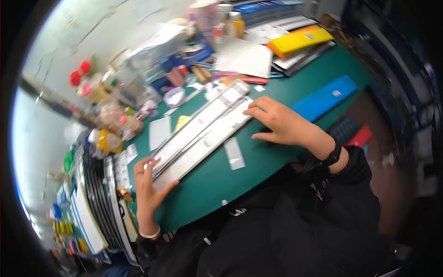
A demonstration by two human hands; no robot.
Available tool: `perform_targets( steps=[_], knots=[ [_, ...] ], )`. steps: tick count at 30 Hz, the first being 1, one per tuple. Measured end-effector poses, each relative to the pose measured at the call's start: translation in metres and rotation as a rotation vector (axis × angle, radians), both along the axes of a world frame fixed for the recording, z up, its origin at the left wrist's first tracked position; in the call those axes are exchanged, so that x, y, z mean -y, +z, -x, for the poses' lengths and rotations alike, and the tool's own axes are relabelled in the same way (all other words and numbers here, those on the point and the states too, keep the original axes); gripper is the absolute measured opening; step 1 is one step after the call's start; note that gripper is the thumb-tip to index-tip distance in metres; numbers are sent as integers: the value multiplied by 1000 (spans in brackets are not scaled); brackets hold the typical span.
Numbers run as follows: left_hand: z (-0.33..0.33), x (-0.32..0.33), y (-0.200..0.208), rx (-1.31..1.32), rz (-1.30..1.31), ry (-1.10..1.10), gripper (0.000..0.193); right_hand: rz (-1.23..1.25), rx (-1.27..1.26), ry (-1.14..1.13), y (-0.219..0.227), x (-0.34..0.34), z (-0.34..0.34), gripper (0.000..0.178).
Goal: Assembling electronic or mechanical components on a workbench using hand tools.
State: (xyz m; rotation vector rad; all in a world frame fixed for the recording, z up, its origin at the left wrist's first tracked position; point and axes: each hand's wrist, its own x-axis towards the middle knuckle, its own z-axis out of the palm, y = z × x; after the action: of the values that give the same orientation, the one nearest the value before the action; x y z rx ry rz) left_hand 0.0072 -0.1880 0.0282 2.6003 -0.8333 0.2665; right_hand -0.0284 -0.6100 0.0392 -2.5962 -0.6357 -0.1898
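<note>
A long, narrow white case (pixel 210 141) lies slantwise on the green table, its two long strips side by side with a dark gap between them. My left hand (pixel 150 189) is at its near left end, fingers over the far edge and thumb along the near edge, spanning its width. At the other end my right hand (pixel 277 121) rests bent fingertips on the case. Its thumb stands apart below, over the table, and nothing is gripped. Blur hides the print and the exact kind of the case.
A blue long flat pack (pixel 325 98) lies right of my right hand. A small white slip (pixel 234 153) is near the case. Behind are lined paper (pixel 244 56), a yellow long pack (pixel 302 40) and cluttered bottles. Upright files (pixel 94 198) stand at the left.
</note>
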Motion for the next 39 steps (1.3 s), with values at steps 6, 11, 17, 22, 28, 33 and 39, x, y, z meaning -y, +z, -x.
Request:
perform_targets(
  steps=[6, 11, 17, 22, 28, 33, 39],
  knots=[
    [16, 39, -5, -18, -82, 79, 63, 102, -32, -132, -14, 13, 61, 56],
    [17, 64, -18, 12, -94, 82, 55, 60, 159, -232, -24, 1, 58, 44],
    [27, 78, -4, -24, -63, 121, 55, -97, -16, -208, -48, 4, 50, 34],
    [33, 68, -4, -17, -38, 150, 58, -578, -225, -236, -16, 24, 65, 20],
    [39, 64, -6, -46, 16, 207, 62, -1550, -51, -277, 6, 87, 104, 18],
    [48, 83, 5, 157, -34, 152, 55, -1099, 71, -444, -8, 117, 107, 28],
    [80, 68, -6, 189, -14, 57, 37, -353, 117, -648, -20, 92, 98, 18]
  ],
)
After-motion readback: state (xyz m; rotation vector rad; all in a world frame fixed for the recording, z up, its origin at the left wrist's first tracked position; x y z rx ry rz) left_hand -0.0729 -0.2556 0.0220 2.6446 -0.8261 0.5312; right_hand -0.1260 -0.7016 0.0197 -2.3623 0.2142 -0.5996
